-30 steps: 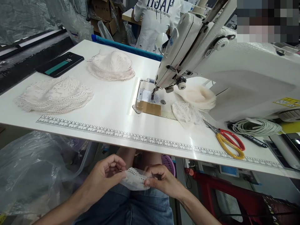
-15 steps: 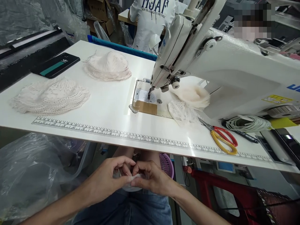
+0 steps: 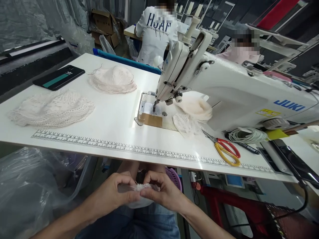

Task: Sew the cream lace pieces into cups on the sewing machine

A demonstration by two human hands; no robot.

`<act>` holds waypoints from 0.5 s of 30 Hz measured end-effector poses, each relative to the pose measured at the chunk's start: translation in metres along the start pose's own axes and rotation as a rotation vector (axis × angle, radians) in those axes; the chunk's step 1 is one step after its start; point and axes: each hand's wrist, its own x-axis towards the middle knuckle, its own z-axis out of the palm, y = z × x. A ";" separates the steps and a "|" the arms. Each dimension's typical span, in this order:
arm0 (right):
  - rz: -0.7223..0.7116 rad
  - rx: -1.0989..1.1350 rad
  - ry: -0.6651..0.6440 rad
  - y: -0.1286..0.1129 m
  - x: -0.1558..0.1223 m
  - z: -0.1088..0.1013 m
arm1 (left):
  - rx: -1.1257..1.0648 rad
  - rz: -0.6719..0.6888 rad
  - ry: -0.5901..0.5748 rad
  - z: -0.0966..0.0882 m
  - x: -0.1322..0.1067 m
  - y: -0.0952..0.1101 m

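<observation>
Below the table's front edge, over my lap, my left hand (image 3: 117,192) and my right hand (image 3: 163,192) pinch a small white lace piece (image 3: 142,188) between their fingertips. Both hands are closed on it and almost touch each other. Most of the piece is hidden by my fingers. On the white sewing table (image 3: 119,116) above lie two stacks of lace pieces, one at the left (image 3: 52,108) and one further back (image 3: 112,79). A white sewing machine (image 3: 224,89) stands at the right, with more lace and cup pieces (image 3: 191,114) beside its needle.
Red-and-yellow scissors (image 3: 228,151) and a coiled white cable (image 3: 246,135) lie right of the machine. A dark phone (image 3: 59,77) lies at the table's far left. Clear plastic bags (image 3: 27,186) fill the lower left. Two people sit behind the table. A purple basket (image 3: 175,173) sits under it.
My hands have closed together on the lace piece, which was spread between them a second ago. The view has tilted up, showing more of the room.
</observation>
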 end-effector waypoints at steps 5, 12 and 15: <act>-0.086 -0.109 0.121 -0.009 0.005 0.006 | -0.117 0.000 0.075 0.002 -0.002 0.003; -0.262 -0.238 0.157 -0.060 0.026 0.002 | 0.371 0.163 0.189 -0.041 -0.003 0.077; -0.352 -0.511 0.232 -0.088 0.053 -0.021 | 0.638 0.272 0.119 -0.077 0.033 0.120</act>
